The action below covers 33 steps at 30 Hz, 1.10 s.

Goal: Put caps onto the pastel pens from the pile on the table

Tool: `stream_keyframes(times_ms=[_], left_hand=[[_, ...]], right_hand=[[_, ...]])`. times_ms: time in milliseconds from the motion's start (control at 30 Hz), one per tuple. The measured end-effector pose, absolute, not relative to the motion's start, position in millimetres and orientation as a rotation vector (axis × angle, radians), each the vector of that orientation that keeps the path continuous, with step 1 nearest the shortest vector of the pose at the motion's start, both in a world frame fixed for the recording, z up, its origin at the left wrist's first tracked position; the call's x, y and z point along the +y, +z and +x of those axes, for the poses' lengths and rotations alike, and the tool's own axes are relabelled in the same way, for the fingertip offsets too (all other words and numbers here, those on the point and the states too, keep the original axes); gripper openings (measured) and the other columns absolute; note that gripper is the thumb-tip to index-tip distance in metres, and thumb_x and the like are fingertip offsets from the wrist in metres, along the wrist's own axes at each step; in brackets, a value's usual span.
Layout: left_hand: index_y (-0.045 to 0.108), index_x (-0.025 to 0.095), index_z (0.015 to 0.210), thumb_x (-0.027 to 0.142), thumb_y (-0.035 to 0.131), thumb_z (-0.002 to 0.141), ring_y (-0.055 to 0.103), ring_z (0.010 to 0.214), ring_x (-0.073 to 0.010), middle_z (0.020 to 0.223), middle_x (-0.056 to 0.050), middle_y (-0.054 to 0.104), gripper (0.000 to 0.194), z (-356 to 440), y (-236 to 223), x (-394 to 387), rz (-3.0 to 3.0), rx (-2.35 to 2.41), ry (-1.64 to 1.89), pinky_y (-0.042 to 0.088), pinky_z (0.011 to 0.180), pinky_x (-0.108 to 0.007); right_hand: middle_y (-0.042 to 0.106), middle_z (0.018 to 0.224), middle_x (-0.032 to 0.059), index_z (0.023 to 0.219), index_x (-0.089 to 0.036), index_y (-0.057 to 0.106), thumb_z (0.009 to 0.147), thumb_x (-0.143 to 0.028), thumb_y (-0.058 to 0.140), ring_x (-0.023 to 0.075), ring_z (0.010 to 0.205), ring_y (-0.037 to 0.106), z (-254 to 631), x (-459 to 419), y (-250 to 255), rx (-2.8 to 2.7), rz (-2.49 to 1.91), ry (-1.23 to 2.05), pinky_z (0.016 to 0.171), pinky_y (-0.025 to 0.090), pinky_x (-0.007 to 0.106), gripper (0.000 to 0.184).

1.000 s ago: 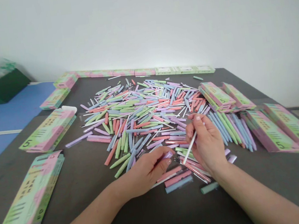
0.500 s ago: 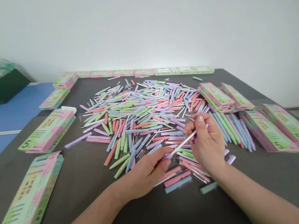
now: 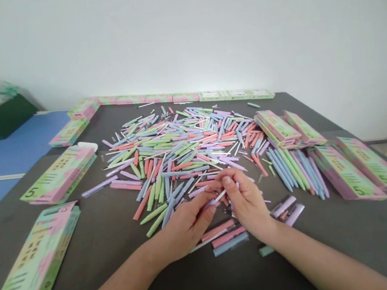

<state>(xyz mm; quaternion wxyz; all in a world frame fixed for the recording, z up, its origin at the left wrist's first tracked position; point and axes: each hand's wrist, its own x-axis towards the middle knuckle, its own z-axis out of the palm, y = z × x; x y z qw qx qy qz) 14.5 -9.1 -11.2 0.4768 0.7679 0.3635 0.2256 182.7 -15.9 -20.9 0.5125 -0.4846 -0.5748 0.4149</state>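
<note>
My left hand is closed around a lilac pen barrel, its open end pointing right. My right hand pinches a thin white refill whose tip sits at or in the barrel's mouth. Both hands meet just in front of a wide heap of pastel pen parts on the dark table. A few finished pens, pink and blue, lie right under my hands.
Flat pink-and-green boxes marked 5 lie at the left, near left, right and along the far edge. A row of blue, green and lilac pens lies to the right. A dark green bin stands far left.
My right hand has come left and down with the white refill, swinging it from upright to level, until its tip reached the lilac barrel in my left hand.
</note>
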Motion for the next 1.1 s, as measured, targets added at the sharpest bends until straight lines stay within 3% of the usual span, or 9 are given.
stream_keyframes(times_ms=[200,367,533,867,1100], left_hand=[[0.058,0.017,0.107,0.031,0.039,0.096,0.052,0.071,-0.0139,0.084,-0.001,0.06,0.026,13,-9,-7,1.876,0.956,0.513,0.04,0.068,-0.025],[0.056,0.02,0.107,0.036,0.037,0.096,0.041,0.059,-0.0121,0.066,0.005,0.047,0.028,11,-11,-7,1.808,1.036,0.551,0.034,0.056,-0.022],[0.056,0.019,0.102,0.04,0.038,0.096,0.039,0.06,-0.0117,0.065,0.005,0.041,0.028,9,-12,-6,1.77,1.045,0.572,0.032,0.056,-0.022],[0.055,0.02,0.103,0.04,0.039,0.096,0.037,0.058,-0.0107,0.064,0.007,0.039,0.026,8,-17,-4,1.754,1.045,0.57,0.03,0.055,-0.022],[0.055,0.019,0.097,0.041,0.038,0.096,0.035,0.059,-0.0111,0.064,0.006,0.038,0.027,7,-14,-4,1.724,1.016,0.553,0.029,0.055,-0.022]], right_hand=[[0.064,0.091,0.0036,0.109,-0.022,0.054,0.098,-0.041,0.042,0.0064,0.051,0.042,183,-16,-16,-1.395,-1.062,1.21,0.046,0.036,0.021,0.025],[0.045,0.066,-0.0051,0.105,-0.02,0.055,0.096,-0.04,0.045,0.0053,0.045,0.031,184,-14,-14,-1.214,-0.935,1.429,0.039,0.024,0.018,0.024],[0.028,0.052,-0.0106,0.095,-0.018,0.058,0.088,-0.037,0.06,0.0047,0.042,0.018,189,-11,-13,-1.036,-0.9,1.497,0.037,0.014,0.018,0.02],[0.031,0.04,-0.0127,0.082,-0.015,0.06,0.078,-0.043,0.07,0.0028,0.034,0.02,188,-5,-12,-1.041,-1.018,1.437,0.035,0.012,0.018,0.03],[0.038,0.044,-0.0091,0.079,-0.013,0.066,0.075,-0.041,0.074,0.0025,0.036,0.021,191,-3,-10,-1.031,-1.009,1.425,0.036,0.012,0.019,0.029]])
